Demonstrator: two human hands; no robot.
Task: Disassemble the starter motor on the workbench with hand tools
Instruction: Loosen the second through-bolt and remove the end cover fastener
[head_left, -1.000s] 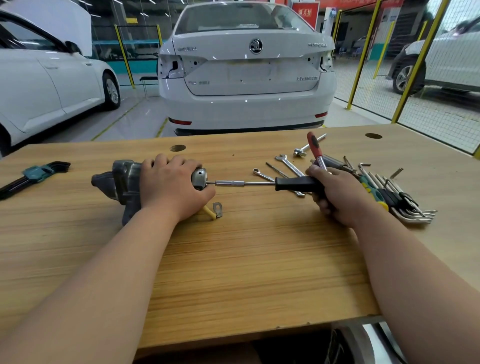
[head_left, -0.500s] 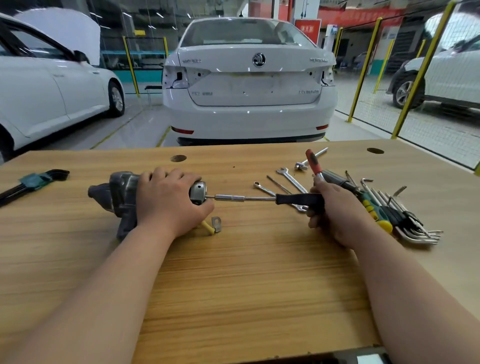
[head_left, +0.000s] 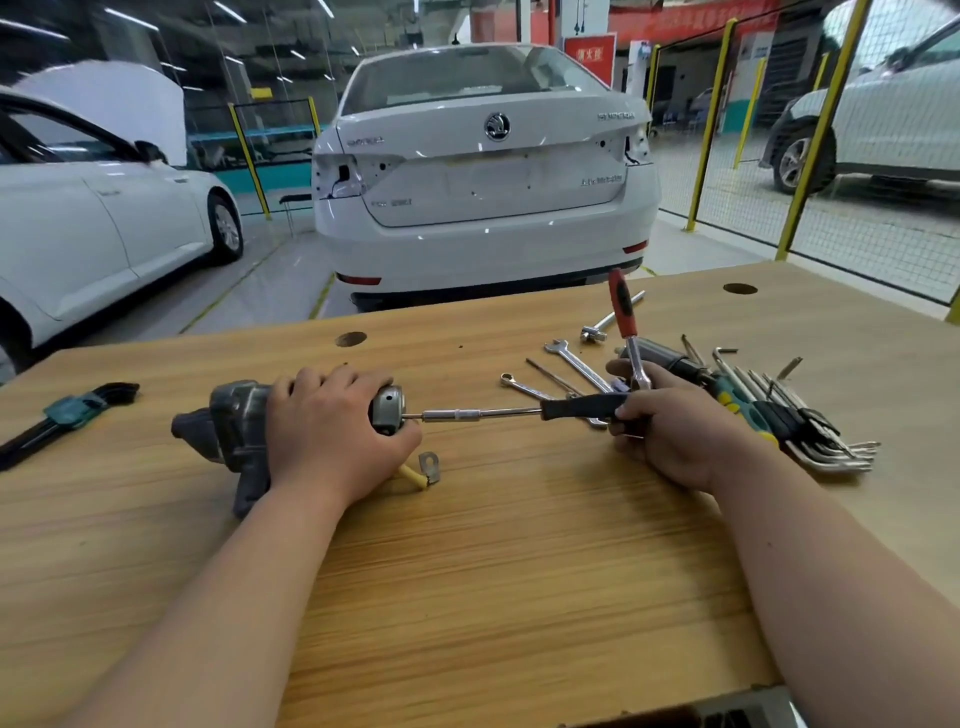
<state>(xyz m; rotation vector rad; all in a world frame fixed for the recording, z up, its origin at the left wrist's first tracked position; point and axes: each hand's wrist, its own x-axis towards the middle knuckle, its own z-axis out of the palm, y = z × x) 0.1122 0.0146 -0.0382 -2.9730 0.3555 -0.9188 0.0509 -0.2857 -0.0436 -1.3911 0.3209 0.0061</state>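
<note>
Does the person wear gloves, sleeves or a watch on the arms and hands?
No. The left hand and the right hand are bare: no gloves, no rings in view. The left forearm and the right forearm are bare, without sleeve, watch or bracelet.

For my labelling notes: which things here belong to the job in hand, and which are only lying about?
In use:
starter motor, held by left hand
black-handled driver, held by right hand

Lying about:
red-handled ratchet
spanners
loose hex keys
hex key set at left

Workbench (head_left: 519, 571) bears starter motor (head_left: 236, 415), wrenches (head_left: 576, 361) (hex keys (head_left: 826, 444)).
</note>
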